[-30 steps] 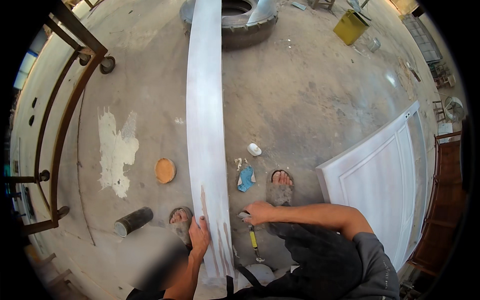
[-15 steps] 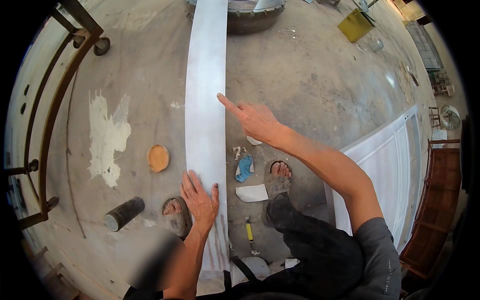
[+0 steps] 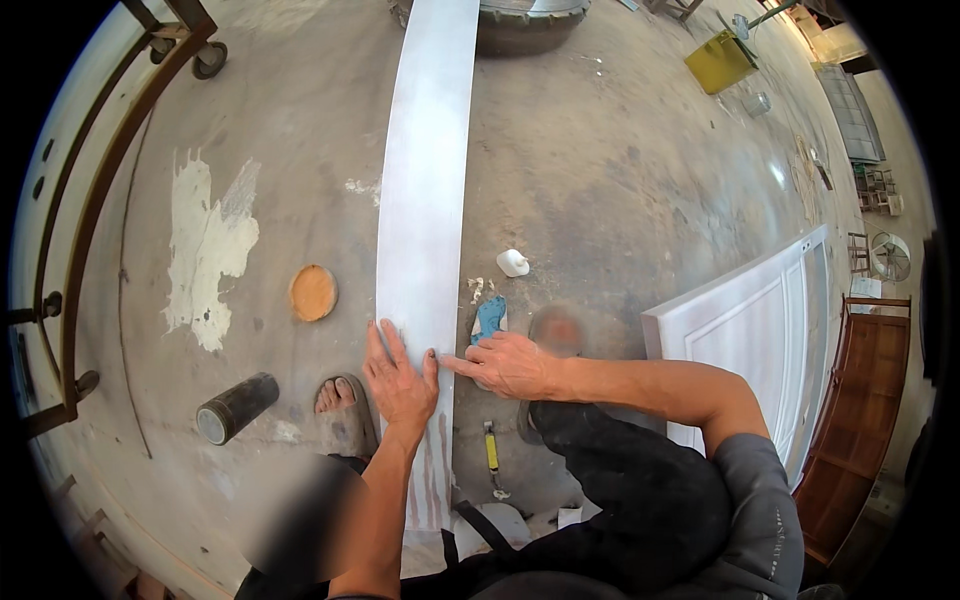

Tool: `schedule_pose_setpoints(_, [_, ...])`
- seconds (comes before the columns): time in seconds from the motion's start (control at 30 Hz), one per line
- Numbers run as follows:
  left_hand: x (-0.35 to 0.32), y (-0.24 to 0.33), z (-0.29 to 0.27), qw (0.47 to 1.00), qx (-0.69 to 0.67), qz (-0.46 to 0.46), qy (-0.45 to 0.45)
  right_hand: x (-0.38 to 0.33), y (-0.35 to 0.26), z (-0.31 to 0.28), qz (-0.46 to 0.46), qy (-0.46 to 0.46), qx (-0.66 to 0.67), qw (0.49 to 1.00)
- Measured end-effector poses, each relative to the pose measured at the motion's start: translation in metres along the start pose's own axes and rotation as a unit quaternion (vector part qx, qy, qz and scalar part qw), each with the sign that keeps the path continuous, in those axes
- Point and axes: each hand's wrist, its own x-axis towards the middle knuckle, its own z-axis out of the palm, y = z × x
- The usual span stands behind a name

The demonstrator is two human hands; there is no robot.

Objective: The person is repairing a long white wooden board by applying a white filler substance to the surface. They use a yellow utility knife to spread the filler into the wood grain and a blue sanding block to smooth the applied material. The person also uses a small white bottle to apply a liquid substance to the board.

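Note:
A long white board (image 3: 425,190) runs away from me between my feet, and its far end lies over a tyre (image 3: 530,30). Reddish streaks mark its near end. My left hand (image 3: 402,388) lies flat on the board with the fingers spread, holding nothing. From the right, my right hand (image 3: 510,365) reaches the board's right edge. Its index finger is stretched out, with the tip at that edge close to my left thumb; the other fingers are bent, and nothing shows in them. Just beyond that hand is a crumpled blue-and-white piece (image 3: 489,318), partly hidden.
Left of the board are a round orange-topped dish (image 3: 313,293), a dark cylinder (image 3: 237,408) and a brown wheeled frame (image 3: 125,130). To the right are a small white object (image 3: 513,263), a yellow-handled tool (image 3: 492,450), a white panelled door (image 3: 750,320) and a yellow container (image 3: 720,62).
My right hand has come back toward me along the board's right edge, down beside my left hand. My left hand stays on the board. The view has shifted slightly.

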Motion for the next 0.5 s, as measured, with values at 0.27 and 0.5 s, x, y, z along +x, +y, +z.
schedule_pose_setpoints(0.27, [0.0, 0.005, 0.003, 1.0, 0.003, -0.021, -0.006, -0.087, -0.025, -0.025, 0.49, 0.089, 0.481, 0.721])
schedule_pose_setpoints(0.5, [0.003, 0.011, 0.006, 1.0, 0.015, -0.001, 0.024, -0.164, -0.044, -0.019, 0.554, 0.121, 0.526, 0.634])
